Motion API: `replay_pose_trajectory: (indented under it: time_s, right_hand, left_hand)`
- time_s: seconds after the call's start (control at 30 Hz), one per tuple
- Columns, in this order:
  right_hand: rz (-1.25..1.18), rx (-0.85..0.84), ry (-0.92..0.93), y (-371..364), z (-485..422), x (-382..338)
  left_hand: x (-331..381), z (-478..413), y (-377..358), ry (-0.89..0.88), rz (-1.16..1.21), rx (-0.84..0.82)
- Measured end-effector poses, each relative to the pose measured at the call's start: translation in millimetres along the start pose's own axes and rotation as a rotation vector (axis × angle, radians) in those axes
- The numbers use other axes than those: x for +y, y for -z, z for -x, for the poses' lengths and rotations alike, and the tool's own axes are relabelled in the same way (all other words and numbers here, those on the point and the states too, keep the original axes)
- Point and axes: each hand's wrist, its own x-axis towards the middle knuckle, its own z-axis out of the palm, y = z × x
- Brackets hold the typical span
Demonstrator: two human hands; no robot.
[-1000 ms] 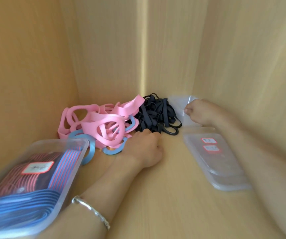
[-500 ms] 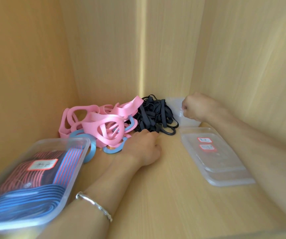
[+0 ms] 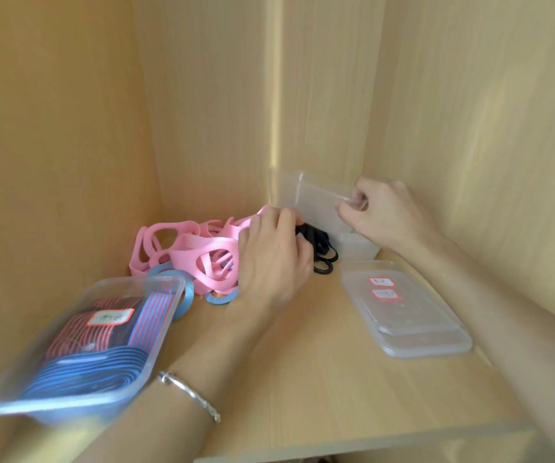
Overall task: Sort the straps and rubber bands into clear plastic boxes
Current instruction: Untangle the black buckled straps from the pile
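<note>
- Shelf: wooden cabinet compartment; all task items lie on it.
- Filled box, front-left: clear plastic, labelled, holds red/black striped straps and blue straps. I judge this category done. No lid on it yet.
- Lid stack, front-right: two clear lids w/ red-edged labels, one on the other, unused. Closing of boxes is left.
- Pink straps, rear-centre: loose tangled pile, no box for them in view. I judge this category not started.
- Left hand: grip clenched; fingers curl down over the black rubber bands at the right end of the pile. I judge it is grasping the bundle, though the palm hides most of it.
- Right hand: grip pinches the rim of the empty box.
- Empty box: rear-right corner, clear, tilted up on its far edge, mouth toward the black bundle, just beside it. Nothing inside as far as I can see.
- Blue rings: a few under the front edge of the pink pile, unsorted.
- Est. progress: approx. one category of three or four complete; black bands are the step in hand.
</note>
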Motion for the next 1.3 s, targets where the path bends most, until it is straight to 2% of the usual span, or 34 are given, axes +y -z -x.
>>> replay_pose_trajectory:
  time_s: [0.07, 0.13, 0.33, 0.57, 0.67, 0.8, 0.9, 1.0, 1.13, 1.2, 1.3]
  right_hand:
    - [-0.106, -0.096, 0.028, 6, 15, -6]
    - [-0.194, -0.193, 0.063, 10, 30, -9]
    - [-0.382, -0.479, 0.130, 17, 67, -14]
    - [-0.257, -0.720, 0.136, 12, 77, -22]
    - [-0.199, -0.654, 0.111, 7, 75, -25]
    - [-0.275, -0.433, 0.030, -11, 61, -28]
    - [-0.186, -0.369, -0.042, -27, 40, -26]
    - [-0.158, -0.438, -0.102, -48, 9, -24]
    - [-0.141, -0.686, -0.167, -73, -25, -33]
    - [-0.138, -0.778, -0.173, -81, -34, -35]
    - [-0.111, -0.788, -0.140, -92, -38, -31]
  left_hand:
    - [12, -9, 20, 0.031, 0.009, 0.097]
    - [21, -17, 44, 0.057, -0.013, 0.069]
    - [8, -15, 83, 0.143, -0.170, -0.485]
    - [-7, 24, 73, 0.202, -0.326, -0.931]
    - [-9, 29, 66, 0.176, -0.365, -0.910]
    - [-7, 28, 59, 0.191, -0.308, -0.878]
    - [-6, 27, 52, 0.169, -0.265, -0.884]
    - [-3, 22, 49, 0.159, -0.265, -0.966]
    - [7, -2, 53, 0.162, -0.406, -1.115]
    - [13, -18, 56, 0.162, -0.434, -1.092]
    - [16, -41, 59, 0.140, -0.466, -1.012]
